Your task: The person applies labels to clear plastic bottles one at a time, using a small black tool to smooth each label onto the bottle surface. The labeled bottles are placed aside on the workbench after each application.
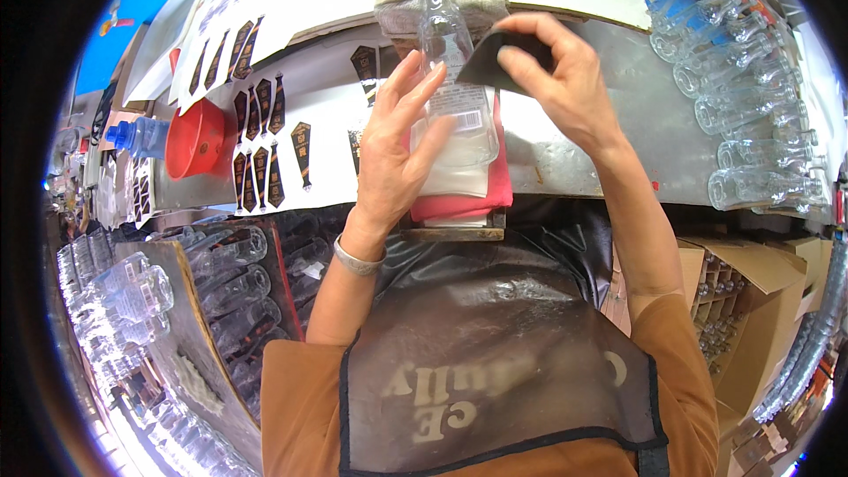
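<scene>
A clear glass bottle (478,143) lies on its back in front of me, neck pointing away. Printed text and a barcode show on its upper face. Beneath it are a pink-red cloth (463,206) and, at the neck end, a folded grey cloth (399,14). My left hand (395,137) hovers at the bottle's left side with fingers stretched apart; its thumb is blurred over the bottle, and whether it touches the glass I cannot tell. My right hand (565,79) pinches a flat black scraper-like piece (491,64) by the bottle's upper right side.
Dark tie-shaped labels (301,155) lie on white sheets to the left, near a red bowl (196,141) and a blue-capped plastic bottle (141,135). Glass bottles (746,112) line the table's right end. More bottles fill racks (243,287) at lower left; a divided cardboard box (751,300) stands lower right.
</scene>
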{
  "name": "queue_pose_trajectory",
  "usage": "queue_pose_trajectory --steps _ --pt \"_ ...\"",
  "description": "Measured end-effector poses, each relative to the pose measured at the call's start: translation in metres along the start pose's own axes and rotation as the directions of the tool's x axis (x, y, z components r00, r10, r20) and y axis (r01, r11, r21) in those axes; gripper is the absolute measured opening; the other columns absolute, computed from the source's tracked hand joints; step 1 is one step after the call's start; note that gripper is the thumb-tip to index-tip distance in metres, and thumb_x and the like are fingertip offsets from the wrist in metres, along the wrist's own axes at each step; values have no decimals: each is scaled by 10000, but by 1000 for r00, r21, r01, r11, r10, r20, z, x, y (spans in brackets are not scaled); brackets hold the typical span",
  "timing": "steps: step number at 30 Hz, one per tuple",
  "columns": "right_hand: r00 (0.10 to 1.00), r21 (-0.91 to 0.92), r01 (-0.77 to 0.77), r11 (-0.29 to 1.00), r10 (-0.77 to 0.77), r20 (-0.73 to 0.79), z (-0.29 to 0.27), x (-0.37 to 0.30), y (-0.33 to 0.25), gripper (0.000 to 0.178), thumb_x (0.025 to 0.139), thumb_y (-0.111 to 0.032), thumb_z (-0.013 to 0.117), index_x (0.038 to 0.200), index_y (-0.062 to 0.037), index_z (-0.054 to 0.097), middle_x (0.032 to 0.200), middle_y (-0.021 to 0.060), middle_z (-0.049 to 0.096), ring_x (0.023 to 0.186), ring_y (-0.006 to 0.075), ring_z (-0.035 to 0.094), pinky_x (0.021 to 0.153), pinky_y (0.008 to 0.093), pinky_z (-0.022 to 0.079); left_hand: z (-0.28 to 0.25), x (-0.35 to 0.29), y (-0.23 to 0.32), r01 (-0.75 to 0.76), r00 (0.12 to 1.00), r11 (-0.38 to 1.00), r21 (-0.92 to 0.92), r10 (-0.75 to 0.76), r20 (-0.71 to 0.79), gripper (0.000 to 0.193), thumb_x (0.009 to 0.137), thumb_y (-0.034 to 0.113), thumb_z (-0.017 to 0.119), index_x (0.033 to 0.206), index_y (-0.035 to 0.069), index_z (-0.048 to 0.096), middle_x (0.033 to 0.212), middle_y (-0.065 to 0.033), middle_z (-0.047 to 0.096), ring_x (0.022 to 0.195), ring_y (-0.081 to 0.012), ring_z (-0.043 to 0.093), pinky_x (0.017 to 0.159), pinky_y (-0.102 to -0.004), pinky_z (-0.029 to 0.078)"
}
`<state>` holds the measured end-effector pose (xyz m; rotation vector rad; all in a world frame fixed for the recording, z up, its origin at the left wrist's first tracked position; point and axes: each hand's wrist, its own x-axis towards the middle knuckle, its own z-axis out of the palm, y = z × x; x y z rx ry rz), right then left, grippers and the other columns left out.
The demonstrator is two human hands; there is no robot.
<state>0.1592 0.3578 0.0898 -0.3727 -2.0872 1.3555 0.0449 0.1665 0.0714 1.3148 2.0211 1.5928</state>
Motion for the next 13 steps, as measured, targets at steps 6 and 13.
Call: queue_pose_trajectory --steps 6,13 --pt "962 -258 239 936 -192 193 0 18 -28 255 912 -88 670 1158 -19 669 971 88 719 902 126 660 832 269 529 -3 0 -1 45 999 997 -69 -44 24 625 931 134 712 1502 97 458 1539 -139 432 1383 -289 464 1050 -439 496" --pt "715 -424 690 586 -644 273 13 15 -44 169 897 -88 693 1065 -81 716 966 81 730 852 242 695 815 327 556 -12 -30 -11 -75 994 988 136 64 86 1150 716 250 906 1574 -26 191 1568 -204 377 1437 -358 398 1184 -432 323"
